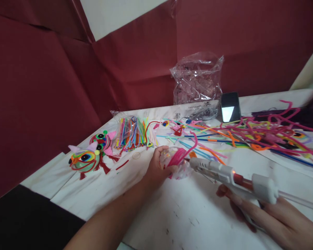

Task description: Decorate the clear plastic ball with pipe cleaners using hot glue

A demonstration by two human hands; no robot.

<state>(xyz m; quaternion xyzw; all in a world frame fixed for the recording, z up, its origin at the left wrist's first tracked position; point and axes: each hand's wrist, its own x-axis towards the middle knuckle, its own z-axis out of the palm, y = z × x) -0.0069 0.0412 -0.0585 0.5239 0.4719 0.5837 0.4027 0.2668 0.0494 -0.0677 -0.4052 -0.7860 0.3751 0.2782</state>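
Observation:
My left hand (158, 165) is closed around a clear, speckled ball (183, 171), gripping it from its left side. Pink pipe cleaner (177, 157) lies in rows across the ball, and one loose end curves up from it. In my right hand (271, 215) is a white glue gun (221, 172), fingers wrapped round its handle. A small light glows on the gun's body, and a clear glue stick (299, 201) sticks out of its back. The nozzle points left, at or very near the pink rows; whether it touches them I cannot tell.
Two finished fish-like ornaments (85, 161) with tassels stand at the left. Behind them lies a bundle of colourful pipe cleaners (135, 133). Loose pipe cleaners (266, 133) tangle across the right. A phone (230, 107) and a clear plastic bag (198, 81) are at the back.

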